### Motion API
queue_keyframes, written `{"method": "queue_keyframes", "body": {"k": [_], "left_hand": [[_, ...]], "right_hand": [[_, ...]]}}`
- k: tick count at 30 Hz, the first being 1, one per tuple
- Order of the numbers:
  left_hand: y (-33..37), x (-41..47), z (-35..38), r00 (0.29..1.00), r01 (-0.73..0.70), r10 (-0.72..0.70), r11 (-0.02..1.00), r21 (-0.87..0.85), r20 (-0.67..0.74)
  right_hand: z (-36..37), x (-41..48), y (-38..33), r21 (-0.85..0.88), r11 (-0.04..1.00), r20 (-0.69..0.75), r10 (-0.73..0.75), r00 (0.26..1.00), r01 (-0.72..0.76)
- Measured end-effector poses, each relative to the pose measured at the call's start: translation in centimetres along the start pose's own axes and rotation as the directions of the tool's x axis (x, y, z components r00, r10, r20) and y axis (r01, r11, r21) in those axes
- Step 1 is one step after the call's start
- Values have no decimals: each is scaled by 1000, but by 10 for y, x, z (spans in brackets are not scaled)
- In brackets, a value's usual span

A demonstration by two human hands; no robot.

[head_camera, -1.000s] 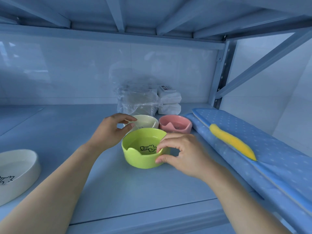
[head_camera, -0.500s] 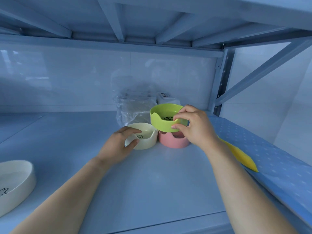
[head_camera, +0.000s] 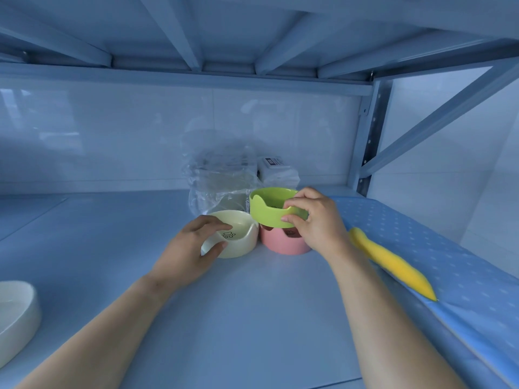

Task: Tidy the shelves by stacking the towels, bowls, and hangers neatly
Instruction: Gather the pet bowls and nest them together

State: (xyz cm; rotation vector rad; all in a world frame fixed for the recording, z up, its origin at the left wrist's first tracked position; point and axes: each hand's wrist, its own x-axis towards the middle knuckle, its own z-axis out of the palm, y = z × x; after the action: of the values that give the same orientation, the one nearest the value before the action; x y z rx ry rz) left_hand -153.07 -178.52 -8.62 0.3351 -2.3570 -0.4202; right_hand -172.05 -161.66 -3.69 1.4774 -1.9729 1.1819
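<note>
The right grip [head_camera: 317,223] is closed on the green bowl [head_camera: 266,211], thumb against the near outer wall and fingers curled over the rim on the right side. The bowl is held off the shelf, directly above the pink bowl [head_camera: 280,245]. Its base sits at the pink rim, but whether the two touch cannot be told. The left grip [head_camera: 191,248] holds the cream bowl [head_camera: 244,244], with the fingers hooked over its near rim and the thumb pressed to the outer wall. This bowl stands on the shelf [head_camera: 252,318], just beside the pink one on its left, and a small paw print shows inside it. Behind the bowls, against the back wall, are a crumpled clear plastic bag [head_camera: 219,178] and, to its right, a stack of white folded packs [head_camera: 278,171] with a label on top. Along the right side of the shelf lies a blue dotted pad [head_camera: 427,248], with a yellow strip [head_camera: 390,265] resting on its near edge. A white bowl [head_camera: 14,313] stands at the far left, well apart from the others and cut off by the picture's edge.
</note>
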Motion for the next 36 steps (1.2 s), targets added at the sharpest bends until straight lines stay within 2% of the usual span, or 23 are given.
{"method": "queue_keyframes", "body": {"k": [4,8,14,20,25,36], "left_hand": [[17,6,-2,996,-50,50,999,2,-72],[48,45,0,990,-124,127,991,58,-63],[59,90,21,993,-85,77,993,78,92],[56,92,35,987,-140,140,990,3,-76],[63,86,52,985,-83,82,997,-2,-152],[60,78,64,993,-61,62,998,23,-99]], "right_hand": [[2,0,1,1,1000,-8,1,1000,-1],[2,-2,3,15,1000,-14,6,1000,-6],[-7,-8,12,15,1000,-44,20,999,-19],[-4,-3,18,-17,998,-75,59,995,-61],[0,-4,24,-44,994,-97,100,990,-105],[6,-8,26,-91,970,34,228,973,-224]]}}
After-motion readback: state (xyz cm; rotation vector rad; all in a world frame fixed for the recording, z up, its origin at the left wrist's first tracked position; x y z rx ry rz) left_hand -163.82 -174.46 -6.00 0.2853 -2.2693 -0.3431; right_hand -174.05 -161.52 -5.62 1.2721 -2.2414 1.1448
